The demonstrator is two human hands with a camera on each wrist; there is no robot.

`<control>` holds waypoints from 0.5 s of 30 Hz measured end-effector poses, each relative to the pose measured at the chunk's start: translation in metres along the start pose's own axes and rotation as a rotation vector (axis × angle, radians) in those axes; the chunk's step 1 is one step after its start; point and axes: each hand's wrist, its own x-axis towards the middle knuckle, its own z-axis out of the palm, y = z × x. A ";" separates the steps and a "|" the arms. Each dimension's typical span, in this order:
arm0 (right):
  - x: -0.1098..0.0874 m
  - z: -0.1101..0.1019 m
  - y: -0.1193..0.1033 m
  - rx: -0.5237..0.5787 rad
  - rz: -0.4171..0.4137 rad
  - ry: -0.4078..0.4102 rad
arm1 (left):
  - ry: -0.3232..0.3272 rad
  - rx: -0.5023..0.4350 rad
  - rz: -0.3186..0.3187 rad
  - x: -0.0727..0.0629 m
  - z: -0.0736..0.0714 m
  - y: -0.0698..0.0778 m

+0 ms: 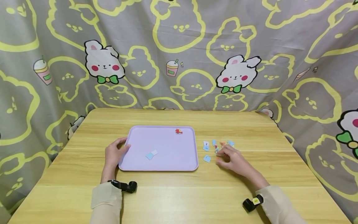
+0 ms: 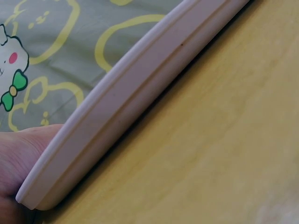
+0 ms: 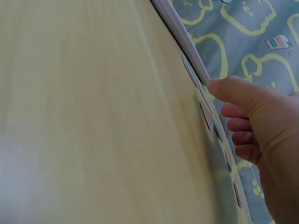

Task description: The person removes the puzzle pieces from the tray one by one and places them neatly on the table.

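A pale purple tray (image 1: 165, 165) lies on the wooden table, its outer side (image 2: 112, 98) close in the left wrist view. My left hand (image 1: 114, 154) grips the tray's left edge, thumb over the rim. On the tray are a small red-and-yellow piece (image 1: 178, 131) and a blue-and-white piece (image 1: 151, 154). To the tray's right, my right hand (image 1: 233, 160) is low over several small printed pieces, with bent fingers. An orange piece (image 1: 218, 158) shows between thumb and forefinger; whether they pinch it is unclear. In the right wrist view the right hand (image 3: 271, 126) partly hides the pieces.
Near the right hand lie a blue piece (image 1: 207, 159), a white-and-blue piece (image 1: 206, 146) and another light blue piece (image 1: 230, 143). The wooden table (image 1: 179, 199) reaches back to a grey curtain (image 1: 193, 84) with cartoon prints, which also hangs at both sides.
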 end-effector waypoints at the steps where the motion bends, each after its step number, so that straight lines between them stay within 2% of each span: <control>1: 0.001 0.001 -0.002 0.005 0.015 -0.007 | 0.002 -0.001 0.001 0.000 0.000 0.000; 4: 0.008 0.007 -0.009 0.023 0.038 -0.018 | 0.002 0.000 0.000 0.000 -0.001 0.000; 10: 0.027 0.023 -0.024 0.058 -0.008 0.008 | -0.005 -0.006 -0.011 -0.001 -0.001 0.000; 15: 0.043 0.039 -0.041 0.112 -0.003 0.001 | -0.006 -0.009 -0.009 -0.002 -0.001 0.000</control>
